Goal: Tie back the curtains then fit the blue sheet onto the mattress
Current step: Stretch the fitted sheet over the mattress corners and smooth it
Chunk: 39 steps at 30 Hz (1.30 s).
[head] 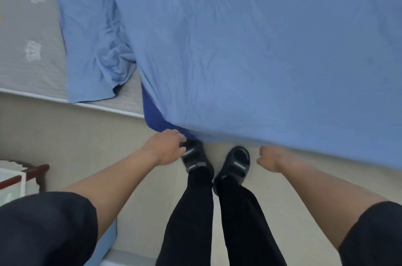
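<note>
The blue sheet [250, 48] lies spread over most of the grey quilted mattress [26, 65], its near edge hanging over the side towards me. A bunched fold of it lies at the left, leaving the mattress bare there. My left hand [167, 146] grips the sheet's darker hanging hem just below the mattress edge. My right hand [269, 157] is curled into a fist under the sheet's near edge; whether it holds cloth is hidden.
My two feet in black sandals [217, 163] stand on the beige floor close to the bed. A piece of dark wooden furniture with a white box [19, 178] stands at the left. Something blue [108, 237] lies on the floor beside my left leg.
</note>
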Motion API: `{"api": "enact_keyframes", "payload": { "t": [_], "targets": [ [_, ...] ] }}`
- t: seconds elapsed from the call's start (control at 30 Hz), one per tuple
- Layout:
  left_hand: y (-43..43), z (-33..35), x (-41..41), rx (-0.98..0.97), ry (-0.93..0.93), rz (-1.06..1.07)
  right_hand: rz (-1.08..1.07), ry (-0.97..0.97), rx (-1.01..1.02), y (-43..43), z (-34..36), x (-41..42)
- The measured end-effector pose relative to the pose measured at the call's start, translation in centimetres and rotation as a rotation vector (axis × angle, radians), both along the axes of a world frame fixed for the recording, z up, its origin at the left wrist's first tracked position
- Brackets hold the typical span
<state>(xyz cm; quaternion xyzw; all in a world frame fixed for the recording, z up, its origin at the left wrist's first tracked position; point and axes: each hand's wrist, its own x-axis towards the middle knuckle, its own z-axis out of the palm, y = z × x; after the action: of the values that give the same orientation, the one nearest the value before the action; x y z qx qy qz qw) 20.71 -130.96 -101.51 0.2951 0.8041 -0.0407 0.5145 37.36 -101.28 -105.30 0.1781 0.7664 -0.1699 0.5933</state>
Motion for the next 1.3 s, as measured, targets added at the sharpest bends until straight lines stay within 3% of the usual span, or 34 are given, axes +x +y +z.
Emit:
{"api": "enact_keyframes", "payload": {
  "t": [0.13, 0.23, 0.33, 0.43, 0.53, 0.63, 0.8, 1.03, 1.1, 1.2, 1.3],
  "targets": [
    [-1.3, 2.3, -2.9, 0.083, 0.127, 0.36, -0.087, 0.072, 0.045, -0.2, 2.7, -4.3],
    [-4.2, 2.2, -7.2, 0.132, 0.333, 0.479, -0.1, 0.165, 0.014, -3.3, 4.0, -9.0],
    [-7.5, 0.8, -11.8, 0.208, 0.559, 0.411, -0.162, 0.271, -0.076, -8.6, 4.7, -13.5],
    [-10.5, -1.6, -16.4, 0.157, 0.658, 0.373, -0.263, 0.366, -0.155, -15.2, 4.8, -17.7],
    [-13.2, -4.4, -20.8, 0.09, 0.591, 0.333, -0.37, 0.54, -0.125, -21.7, 3.5, -21.4],
    [-16.0, -7.0, -24.3, 0.137, 0.464, 0.201, -0.435, 0.696, 0.091, -27.8, 0.4, -25.0],
    [-22.8, -7.5, -28.2, 0.176, 0.394, 0.044, -0.457, 0.53, 0.451, -32.9, -1.7, -28.6],
    [-38.4, -4.4, -35.1, -0.05, 0.639, 0.116, -0.51, 0.364, 0.425, -31.3, 0.0, -31.1],
    [-39.1, -4.6, -34.7, 0.007, 0.69, 0.039, -0.503, 0.345, 0.461, -31.2, 0.4, -31.0],
    [-35.4, -4.9, -33.4, 0.25, 0.74, -0.038, -0.572, 0.324, 0.472, -31.9, 0.6, -30.1],
    [-28.4, -5.7, -31.9, 0.427, 0.648, -0.017, -0.619, 0.437, 0.459, -33.3, 0.0, -29.9]
  ]
}}
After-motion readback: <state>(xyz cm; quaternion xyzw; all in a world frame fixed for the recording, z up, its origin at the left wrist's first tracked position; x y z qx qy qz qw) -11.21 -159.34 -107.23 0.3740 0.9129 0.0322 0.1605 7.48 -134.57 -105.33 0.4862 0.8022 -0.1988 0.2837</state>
